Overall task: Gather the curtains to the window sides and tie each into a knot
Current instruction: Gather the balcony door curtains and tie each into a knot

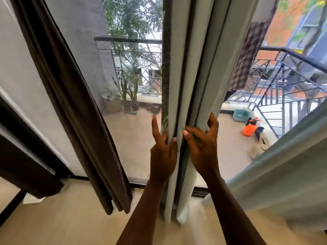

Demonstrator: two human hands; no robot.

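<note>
A pale grey-green curtain (192, 68) hangs in bunched vertical folds at the middle of the window, its hem near the floor. My left hand (163, 152) pinches its left folds, with the index finger stretched upward. My right hand (203, 144) grips the right folds just beside it, fingers curled around the cloth. A dark brown curtain (74, 110) hangs loose at the left side of the window, apart from both hands. Another pale curtain panel (286, 167) slants across the lower right.
Behind the mesh screen lies a balcony with potted plants (123, 96), a metal railing (283, 82), a teal basin (242, 115) and an orange spray bottle (249, 128). A dark window frame (26, 163) stands at the left. The beige floor (74, 223) spreads below.
</note>
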